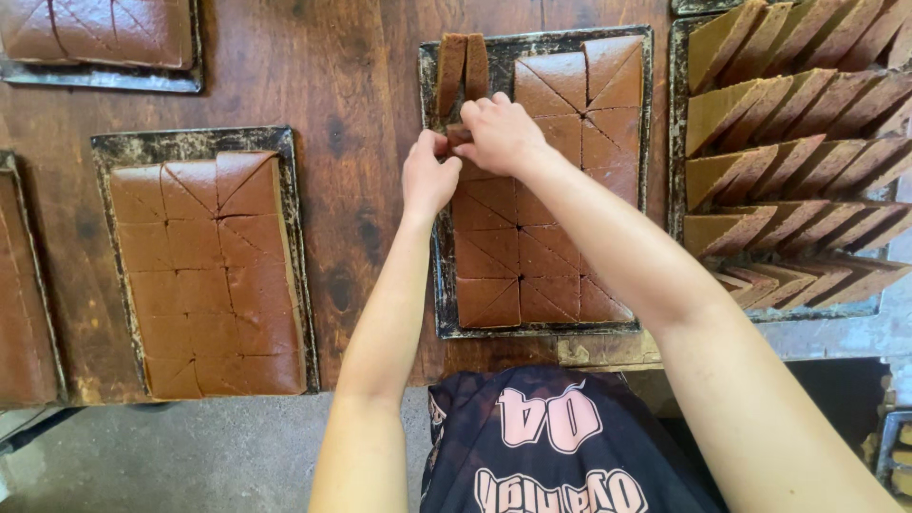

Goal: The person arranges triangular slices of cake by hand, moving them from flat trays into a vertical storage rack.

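1. Cake slice [458, 134], a brown triangular piece, is pinched between the left hand [429, 176] and right hand [501, 133] at the far left of the middle baking tray [538, 329].
2. It is judged soft, light and crumbly; its flat faces are best held.
3. Its long axis cannot be told under the fingers.
4. Two slices [463, 65] are stood on edge just beyond.

No packages, labels, signs or screens show anywhere — only pale printed lettering on a dark shirt [556, 446] — bottom centre.
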